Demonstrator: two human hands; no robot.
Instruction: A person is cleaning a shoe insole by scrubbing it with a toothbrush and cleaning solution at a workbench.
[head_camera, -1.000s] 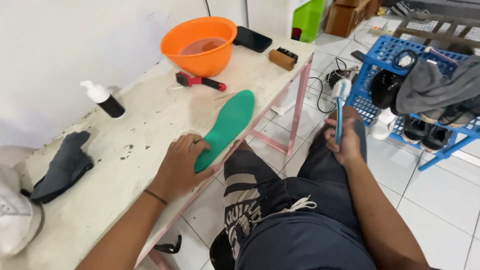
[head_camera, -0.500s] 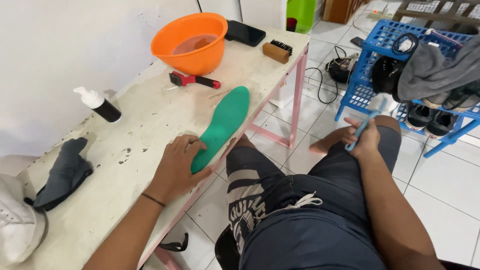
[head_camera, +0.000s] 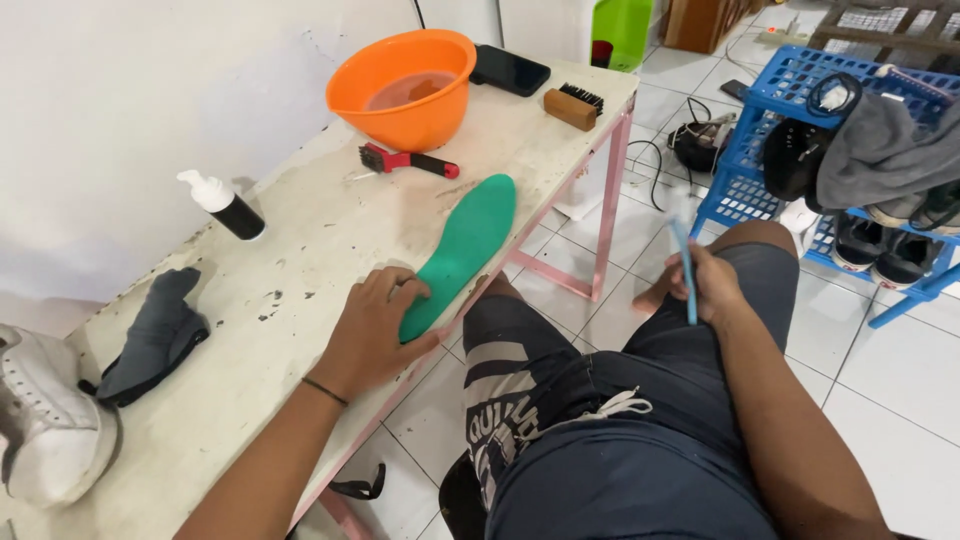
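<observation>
Compared with half a second ago, I see my right hand (head_camera: 705, 285) has risen a little above the knee, and the thin blue tool (head_camera: 684, 265) now stands more upright. Its fingers are closed around this tool. My left hand (head_camera: 372, 330) stays with fingers spread flat, pressing the heel end of the green insole (head_camera: 465, 245) at the table (head_camera: 300, 250) edge.

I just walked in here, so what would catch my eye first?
Probably the bright orange basin of water at the far end of the worn table. Next, the green insole lying near the table's edge, its heel pressed down by the left hand, while the right hand holds a thin blue brush over the knee.
</observation>
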